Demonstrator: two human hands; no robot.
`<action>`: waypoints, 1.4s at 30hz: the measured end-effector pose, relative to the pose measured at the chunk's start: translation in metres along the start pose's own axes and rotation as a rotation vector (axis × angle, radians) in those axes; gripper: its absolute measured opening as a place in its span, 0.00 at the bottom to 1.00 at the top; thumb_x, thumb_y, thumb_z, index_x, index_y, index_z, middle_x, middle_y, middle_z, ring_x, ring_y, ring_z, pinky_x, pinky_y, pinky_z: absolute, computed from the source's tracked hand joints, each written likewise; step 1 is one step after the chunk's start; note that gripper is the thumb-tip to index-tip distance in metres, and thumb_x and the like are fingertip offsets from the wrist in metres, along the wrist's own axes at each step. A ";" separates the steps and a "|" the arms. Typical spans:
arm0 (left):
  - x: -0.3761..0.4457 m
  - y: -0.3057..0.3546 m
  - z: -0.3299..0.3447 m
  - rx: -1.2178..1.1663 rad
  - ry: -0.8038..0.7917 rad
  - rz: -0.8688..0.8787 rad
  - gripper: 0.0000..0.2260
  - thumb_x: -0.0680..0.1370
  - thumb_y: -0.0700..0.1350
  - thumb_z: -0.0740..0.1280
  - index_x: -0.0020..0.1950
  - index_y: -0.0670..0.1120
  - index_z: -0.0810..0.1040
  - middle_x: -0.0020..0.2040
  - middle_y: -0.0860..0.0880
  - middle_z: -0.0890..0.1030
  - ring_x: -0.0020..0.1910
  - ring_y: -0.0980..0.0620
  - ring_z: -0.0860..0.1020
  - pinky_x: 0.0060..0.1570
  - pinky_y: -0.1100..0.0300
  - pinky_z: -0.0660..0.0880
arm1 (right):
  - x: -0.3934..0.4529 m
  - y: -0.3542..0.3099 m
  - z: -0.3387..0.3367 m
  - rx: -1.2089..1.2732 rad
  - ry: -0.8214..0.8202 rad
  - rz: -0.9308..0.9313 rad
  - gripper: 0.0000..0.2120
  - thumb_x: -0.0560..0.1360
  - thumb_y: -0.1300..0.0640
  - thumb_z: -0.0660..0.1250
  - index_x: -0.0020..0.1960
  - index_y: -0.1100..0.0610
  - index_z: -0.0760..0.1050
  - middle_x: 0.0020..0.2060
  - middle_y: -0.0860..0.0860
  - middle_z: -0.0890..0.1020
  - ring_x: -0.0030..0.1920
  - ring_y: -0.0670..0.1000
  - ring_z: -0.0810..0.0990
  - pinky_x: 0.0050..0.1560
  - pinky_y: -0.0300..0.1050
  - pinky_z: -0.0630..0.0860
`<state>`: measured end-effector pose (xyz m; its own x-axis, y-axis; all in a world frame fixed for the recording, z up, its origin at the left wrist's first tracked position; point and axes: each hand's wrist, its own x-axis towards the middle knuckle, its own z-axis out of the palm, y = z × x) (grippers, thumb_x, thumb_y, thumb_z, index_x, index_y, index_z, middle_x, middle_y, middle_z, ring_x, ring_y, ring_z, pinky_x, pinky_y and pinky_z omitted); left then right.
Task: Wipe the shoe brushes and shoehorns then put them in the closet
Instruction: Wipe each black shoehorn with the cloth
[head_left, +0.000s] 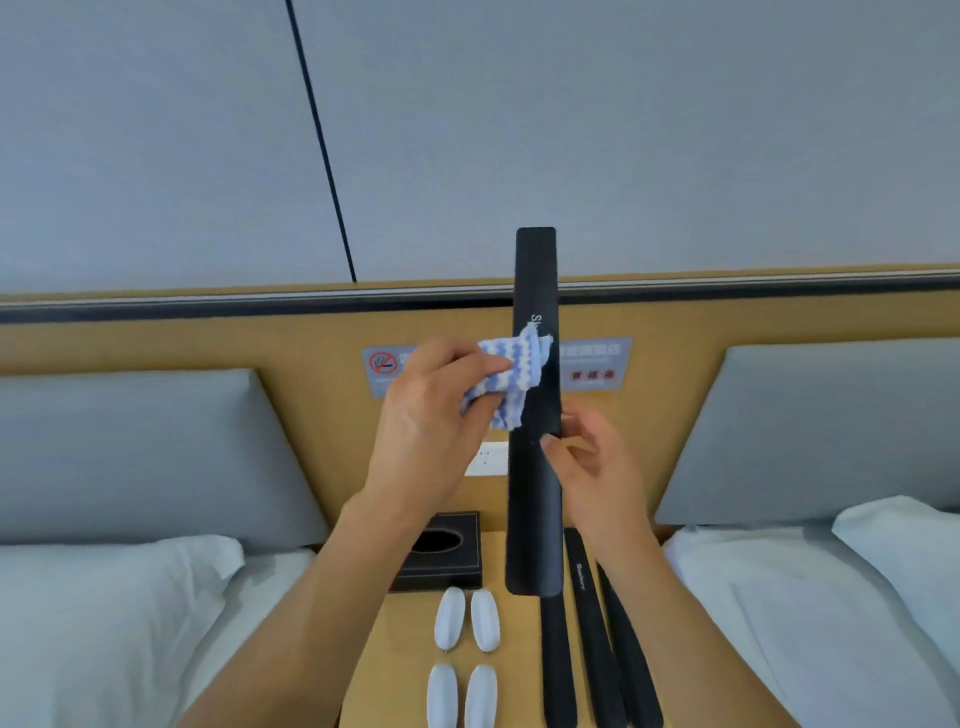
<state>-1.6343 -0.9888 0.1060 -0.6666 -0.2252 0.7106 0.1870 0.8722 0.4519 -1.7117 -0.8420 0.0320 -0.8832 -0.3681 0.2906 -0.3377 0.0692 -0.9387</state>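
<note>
A long black shoehorn (535, 280) stands upright in front of me, above the nightstand. My right hand (592, 467) pinches it at mid-length. My left hand (431, 421) grips a blue-and-white striped cloth (511, 376) and presses it against the shoehorn's left side, just above my right hand. Three more black shoehorns (587, 649) lie side by side on the wooden nightstand (400, 644). Several white oval shoe brushes (467, 618) lie in pairs to their left.
A black tissue box (441, 556) sits at the back of the nightstand. Beds with white pillows (104, 597) flank it on both sides. Behind are a wooden headboard panel with a no-smoking sign (384, 364) and a wall socket (485, 460).
</note>
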 end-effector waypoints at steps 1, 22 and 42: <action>0.008 0.006 -0.003 0.003 0.019 0.017 0.10 0.73 0.37 0.74 0.54 0.41 0.84 0.52 0.46 0.80 0.50 0.50 0.79 0.47 0.63 0.76 | 0.003 -0.013 0.003 0.042 -0.023 -0.026 0.17 0.79 0.61 0.67 0.59 0.40 0.75 0.48 0.32 0.82 0.49 0.35 0.81 0.45 0.25 0.74; 0.067 0.023 -0.052 0.203 0.119 0.160 0.09 0.69 0.28 0.68 0.42 0.38 0.85 0.44 0.43 0.82 0.44 0.41 0.77 0.38 0.49 0.76 | 0.023 -0.055 0.020 0.653 -0.385 0.050 0.29 0.76 0.75 0.61 0.68 0.49 0.76 0.62 0.53 0.82 0.57 0.62 0.83 0.58 0.56 0.81; 0.147 0.040 -0.066 0.460 0.128 0.221 0.07 0.76 0.39 0.66 0.48 0.39 0.83 0.49 0.45 0.79 0.50 0.45 0.72 0.41 0.47 0.74 | 0.044 -0.085 0.023 0.611 -0.308 0.005 0.27 0.77 0.73 0.63 0.70 0.49 0.73 0.60 0.48 0.84 0.59 0.51 0.83 0.54 0.45 0.83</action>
<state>-1.6767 -1.0154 0.2642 -0.5485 -0.0402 0.8352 -0.0419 0.9989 0.0205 -1.7146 -0.8854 0.1205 -0.7210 -0.6221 0.3053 -0.0098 -0.4314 -0.9021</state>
